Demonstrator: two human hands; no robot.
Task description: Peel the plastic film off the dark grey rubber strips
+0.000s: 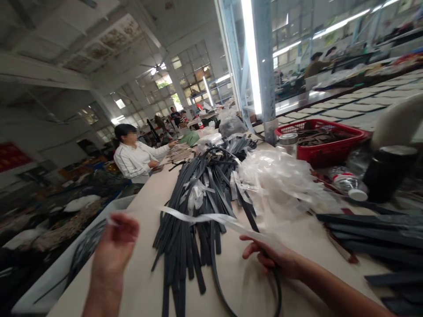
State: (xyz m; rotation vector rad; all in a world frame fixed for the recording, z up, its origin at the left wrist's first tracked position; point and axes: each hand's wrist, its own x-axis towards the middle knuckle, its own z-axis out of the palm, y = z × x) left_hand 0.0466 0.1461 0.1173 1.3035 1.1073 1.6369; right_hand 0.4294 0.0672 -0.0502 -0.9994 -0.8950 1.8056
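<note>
The table (152,193) is running away from the camera, its left edge lying just beyond the left hand and dropping to a grey bin (49,281) alongside. Bare tabletop is showing between the two hands and in front of the left hand; this is the only open room near them. To the right, the surface is being taken up by flat dark strips (370,237), a bottle (346,182) on its side, and a red basket (325,141) further back.

A pile of dark straps (198,207) is lying along the middle of the table, fanning toward the camera between the hands. A heap of clear plastic (280,180) is sitting just right of the pile, touching it.

A person in white (135,160) is working at the far left edge of the table, well apart from the hands.

The left hand (114,248) is lifting clear of the table, fingers curled, pinching one end of a white ribbon (205,218). The ribbon is stretching across the pile toward the right hand.

The right hand (274,259) is resting on the table, fingers partly closed over the ribbon's other end and a strap loop (279,286) curving beneath it; how firmly it is gripping cannot be told.
</note>
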